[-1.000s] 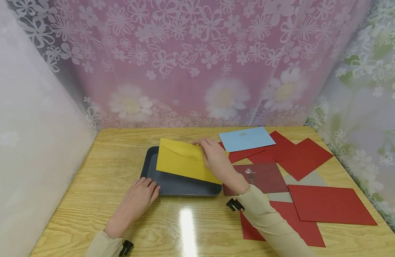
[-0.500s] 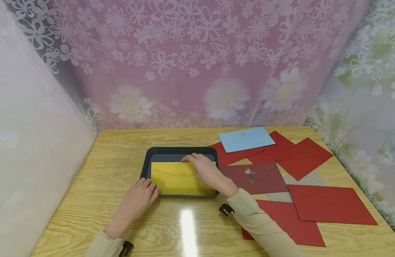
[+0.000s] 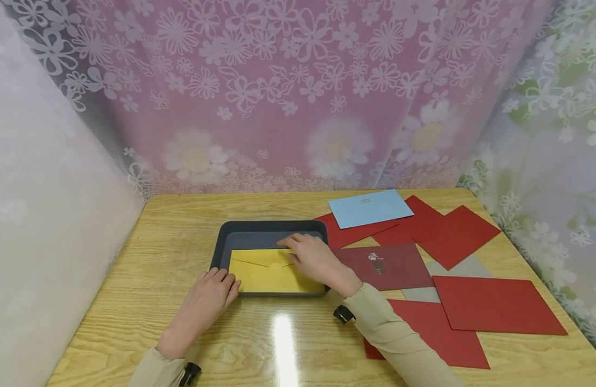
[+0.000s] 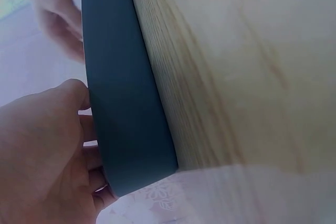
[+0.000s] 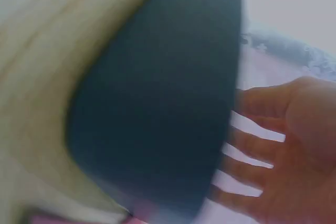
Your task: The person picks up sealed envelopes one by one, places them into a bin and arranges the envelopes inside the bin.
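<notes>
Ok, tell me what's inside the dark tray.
A yellow envelope is inside the tray, partly covered by the right hand. Bare tray floor shows beyond the envelope; whatever may be under it is hidden.

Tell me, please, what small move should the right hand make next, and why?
Perhaps the right hand should lift away from the yellow paper envelope, because the envelope already appears to lie inside the dark-grey rectangular tray, while the left hand rests at the tray's near left corner.
</notes>
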`<state>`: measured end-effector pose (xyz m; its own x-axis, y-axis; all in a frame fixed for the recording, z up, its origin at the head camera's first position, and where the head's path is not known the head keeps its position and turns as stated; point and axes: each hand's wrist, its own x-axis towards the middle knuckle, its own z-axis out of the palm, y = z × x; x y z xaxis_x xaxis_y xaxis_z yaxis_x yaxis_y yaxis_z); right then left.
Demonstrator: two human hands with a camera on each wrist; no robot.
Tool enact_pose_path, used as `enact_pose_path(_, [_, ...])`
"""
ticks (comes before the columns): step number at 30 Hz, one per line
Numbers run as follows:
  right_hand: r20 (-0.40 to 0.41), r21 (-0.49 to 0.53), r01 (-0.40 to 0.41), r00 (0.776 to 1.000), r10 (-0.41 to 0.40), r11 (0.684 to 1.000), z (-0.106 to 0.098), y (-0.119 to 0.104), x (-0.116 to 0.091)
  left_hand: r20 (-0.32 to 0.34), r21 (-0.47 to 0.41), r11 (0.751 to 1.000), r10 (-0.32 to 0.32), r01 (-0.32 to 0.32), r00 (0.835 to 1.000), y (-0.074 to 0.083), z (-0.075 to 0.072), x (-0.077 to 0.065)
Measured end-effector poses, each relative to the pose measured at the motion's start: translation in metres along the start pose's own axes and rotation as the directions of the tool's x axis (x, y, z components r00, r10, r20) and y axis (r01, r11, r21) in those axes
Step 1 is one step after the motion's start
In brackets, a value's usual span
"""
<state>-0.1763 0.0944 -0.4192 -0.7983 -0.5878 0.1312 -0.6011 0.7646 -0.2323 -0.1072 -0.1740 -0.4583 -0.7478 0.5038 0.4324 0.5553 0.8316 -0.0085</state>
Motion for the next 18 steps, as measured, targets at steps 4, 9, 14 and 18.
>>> enact_pose_path(4, [-0.167, -0.036, 0.018, 0.986, -0.023, 0.999, -0.019, -0.003, -0.011, 0.009, -0.001, 1.000, -0.005, 0.005, 1.000, 0.001, -0.002, 0.000])
enact_pose_path(9, [-0.374, -0.078, 0.048, 0.925, -0.074, 0.996, -0.049, -0.002, -0.032, 0.003, -0.002, 1.000, -0.003, 0.003, 1.000, 0.000, -0.001, 0.000])
enact_pose_path(14, [-0.460, -0.089, 0.022, 0.886, -0.060, 0.996, -0.075, 0.012, -0.057, -0.006, -0.002, 1.000, 0.004, -0.004, 1.000, 0.000, 0.000, 0.000])
enact_pose_path(18, [-0.502, -0.095, -0.060, 0.865, 0.005, 0.994, -0.088, 0.039, -0.084, 0.005, -0.002, 1.000, 0.004, -0.004, 1.000, 0.000, 0.000, 0.000])
